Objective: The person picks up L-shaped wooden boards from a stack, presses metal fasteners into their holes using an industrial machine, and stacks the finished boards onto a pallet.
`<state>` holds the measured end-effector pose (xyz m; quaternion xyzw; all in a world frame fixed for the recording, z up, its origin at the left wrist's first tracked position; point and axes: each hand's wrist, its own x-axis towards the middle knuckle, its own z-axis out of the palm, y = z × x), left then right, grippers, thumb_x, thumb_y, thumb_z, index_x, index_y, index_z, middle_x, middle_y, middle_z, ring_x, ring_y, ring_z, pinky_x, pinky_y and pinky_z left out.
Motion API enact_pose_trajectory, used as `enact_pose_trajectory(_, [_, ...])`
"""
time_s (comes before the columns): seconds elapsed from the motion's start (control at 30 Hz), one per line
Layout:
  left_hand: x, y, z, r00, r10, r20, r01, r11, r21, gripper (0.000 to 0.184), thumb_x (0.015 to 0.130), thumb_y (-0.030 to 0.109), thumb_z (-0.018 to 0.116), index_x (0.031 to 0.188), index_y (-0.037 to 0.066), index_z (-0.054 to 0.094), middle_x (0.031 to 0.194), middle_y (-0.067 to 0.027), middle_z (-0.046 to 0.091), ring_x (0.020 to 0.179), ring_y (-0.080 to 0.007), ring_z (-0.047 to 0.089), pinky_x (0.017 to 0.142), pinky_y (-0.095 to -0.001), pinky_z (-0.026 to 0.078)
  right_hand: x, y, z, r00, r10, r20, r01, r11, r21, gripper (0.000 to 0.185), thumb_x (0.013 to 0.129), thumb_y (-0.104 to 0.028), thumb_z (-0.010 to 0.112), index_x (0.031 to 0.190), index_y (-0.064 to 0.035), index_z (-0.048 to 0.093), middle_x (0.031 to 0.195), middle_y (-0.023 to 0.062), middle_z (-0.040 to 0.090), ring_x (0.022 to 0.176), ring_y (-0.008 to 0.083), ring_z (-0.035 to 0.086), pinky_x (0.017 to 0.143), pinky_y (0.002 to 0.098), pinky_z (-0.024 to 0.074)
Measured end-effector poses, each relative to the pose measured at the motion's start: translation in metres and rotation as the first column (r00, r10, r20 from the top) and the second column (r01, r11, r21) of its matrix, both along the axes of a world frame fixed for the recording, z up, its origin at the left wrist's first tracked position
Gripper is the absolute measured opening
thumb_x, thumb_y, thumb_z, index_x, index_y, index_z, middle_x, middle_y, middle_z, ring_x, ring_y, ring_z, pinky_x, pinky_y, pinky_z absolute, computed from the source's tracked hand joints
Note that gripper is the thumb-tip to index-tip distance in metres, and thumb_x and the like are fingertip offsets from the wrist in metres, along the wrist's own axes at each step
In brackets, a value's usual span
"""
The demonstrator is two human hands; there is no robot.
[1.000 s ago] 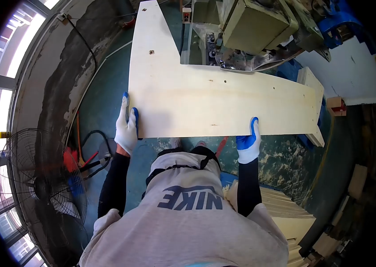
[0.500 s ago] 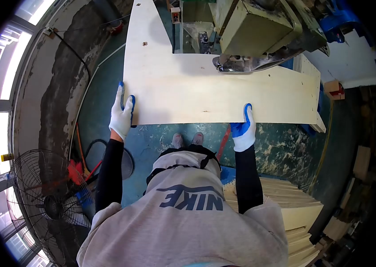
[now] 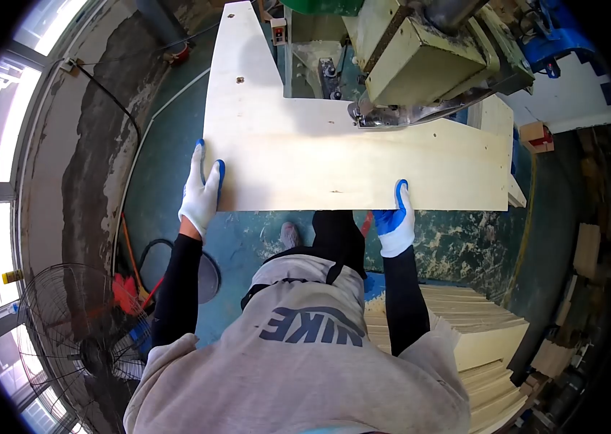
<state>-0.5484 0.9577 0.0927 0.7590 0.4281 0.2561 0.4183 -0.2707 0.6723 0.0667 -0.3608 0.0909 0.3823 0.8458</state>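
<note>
A pale plywood panel with a wide notch in its far side lies level in front of me, its far edge under the head of a green machine. My left hand, in a white glove with blue palm coating, holds the panel's near left corner, thumb on top and fingers along the side edge. At the near edge, right of the middle, my right hand grips the panel in a matching glove. Its thumb lies on top; the fingers are partly hidden beneath. A curved metal guard on the machine reaches over the panel.
A wire-cage fan stands at the lower left, near the windows. Stacked plywood pieces sit behind my right arm. Wood offcuts lie along the far right, and a small carton is beyond the panel's right end.
My right leg has moved forward under the panel, hiding that shoe. The machine and panel appear slightly lower in view. Both hands keep their hold on the panel.
</note>
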Motion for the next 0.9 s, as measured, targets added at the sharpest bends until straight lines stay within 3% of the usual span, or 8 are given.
enact_pose_trajectory(0.13, [0.008,0.004,0.015,0.999,-0.005,-0.031,0.004,1.0,-0.014,0.063,0.103,0.026,0.057,0.153,-0.004,0.034,0.157,-0.02,0.04,0.146,-0.0272,0.037,0.119,-0.0329,0.027,-0.004,0.0,-0.009,1.0,-0.017,-0.005,0.017,0.999,0.038,0.036,0.107,-0.029,0.051,0.133,-0.0046,0.056,0.13,0.0101,0.064,0.118,0.0233,0.064,0.099,0.0378,0.0551])
enact_pose_trajectory(0.27, [0.016,0.002,0.021,0.995,0.077,0.06,-0.059,0.963,-0.263,0.063,0.103,0.024,0.059,0.154,-0.003,0.034,0.157,-0.0178,0.041,0.144,-0.0233,0.039,0.117,-0.0304,0.03,-0.003,0.001,-0.003,0.999,-0.017,0.028,0.017,1.0,-0.004,0.036,0.107,-0.029,0.051,0.133,-0.0055,0.056,0.13,0.0091,0.064,0.118,0.023,0.064,0.098,0.0375,0.0555])
enact_pose_trajectory(0.3, [0.014,0.003,0.017,0.996,0.056,0.066,-0.043,0.98,-0.192,0.063,0.103,0.022,0.059,0.154,-0.003,0.033,0.157,-0.0164,0.041,0.144,-0.0208,0.039,0.117,-0.0289,0.03,-0.006,0.001,0.004,1.0,-0.012,0.025,0.012,1.0,0.006,0.036,0.106,-0.029,0.052,0.134,-0.0058,0.056,0.13,0.0092,0.064,0.118,0.023,0.064,0.097,0.0372,0.0557])
enact_pose_trajectory(0.4, [0.01,0.009,0.006,0.997,0.059,0.053,-0.054,0.995,-0.081,0.063,0.101,0.026,0.061,0.154,0.003,0.036,0.148,-0.0152,0.053,0.117,-0.0168,0.059,0.098,-0.0263,0.046,0.001,-0.014,0.002,0.999,-0.011,0.033,0.009,0.998,0.069,0.04,0.106,-0.033,0.052,0.136,-0.0067,0.054,0.133,0.0089,0.063,0.118,0.0231,0.064,0.097,0.0378,0.0558])
enact_pose_trajectory(0.53, [0.011,0.017,-0.003,0.994,0.041,0.103,-0.036,0.998,-0.047,0.063,0.101,0.025,0.062,0.153,0.0,0.037,0.152,-0.017,0.048,0.137,-0.0209,0.048,0.111,-0.0286,0.036,0.055,-0.055,0.027,0.974,-0.196,0.116,0.177,0.973,0.15,0.047,0.107,-0.039,0.049,0.139,-0.0061,0.051,0.133,0.0067,0.062,0.118,0.0224,0.063,0.1,0.0388,0.0535])
enact_pose_trajectory(0.73, [-0.009,0.002,0.0,0.982,0.065,0.178,-0.062,0.998,-0.021,0.058,0.101,0.018,0.06,0.148,-0.008,0.04,0.153,-0.0199,0.046,0.143,-0.0235,0.041,0.118,-0.0319,0.028,0.078,-0.07,0.021,0.966,-0.123,0.226,0.128,0.992,-0.006,0.049,0.108,-0.04,0.045,0.141,-0.0036,0.049,0.134,0.0089,0.061,0.122,0.0213,0.059,0.106,0.0356,0.0481])
enact_pose_trajectory(0.77, [-0.025,0.002,-0.003,0.978,0.095,0.188,-0.09,0.995,-0.032,0.057,0.101,0.016,0.059,0.148,-0.009,0.04,0.153,-0.0193,0.046,0.143,-0.0233,0.041,0.118,-0.0317,0.028,0.063,-0.064,0.02,0.931,-0.108,0.348,0.154,0.982,-0.107,0.049,0.11,-0.039,0.042,0.14,-0.0014,0.049,0.134,0.0098,0.06,0.121,0.0201,0.059,0.104,0.0349,0.049])
enact_pose_trajectory(0.9, [-0.096,-0.003,0.005,0.941,0.235,0.245,-0.203,0.968,-0.15,0.053,0.102,0.006,0.053,0.151,-0.008,0.036,0.157,-0.0166,0.04,0.145,-0.0216,0.038,0.117,-0.0307,0.03,0.016,-0.049,0.006,0.98,-0.061,0.191,0.079,0.993,-0.089,0.048,0.11,-0.037,0.041,0.14,0.0007,0.048,0.135,0.0108,0.059,0.12,0.0195,0.059,0.102,0.0341,0.0503])
